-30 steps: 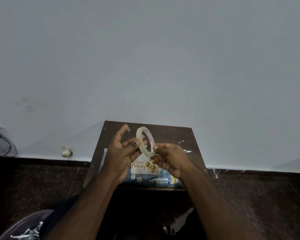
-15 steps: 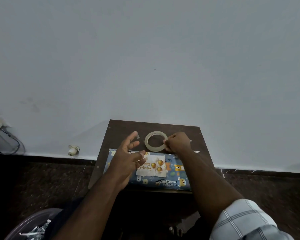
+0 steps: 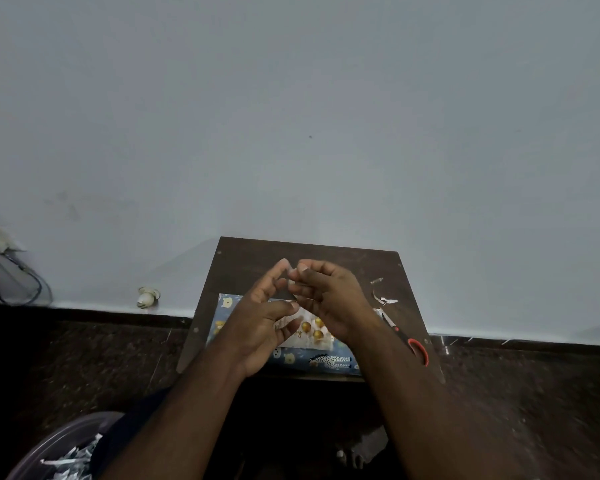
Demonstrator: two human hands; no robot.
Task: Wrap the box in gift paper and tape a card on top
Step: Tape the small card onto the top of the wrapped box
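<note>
Both hands, left hand (image 3: 260, 323) and right hand (image 3: 329, 299), fingers loosely curled, grip unclear, hide the card (image 3: 309, 332); scissors (image 3: 407, 339) lie right.

My table (image 3: 243, 261) is dark matt wood, the box (image 3: 329, 362) is in glossy printed paper, and the scissors (image 3: 419, 349) have red plastic handles.

right hand (image 3: 329, 299): off tape roll, now raised | meets left hand (image 3: 264, 317) above card (image 3: 310, 332)
</note>
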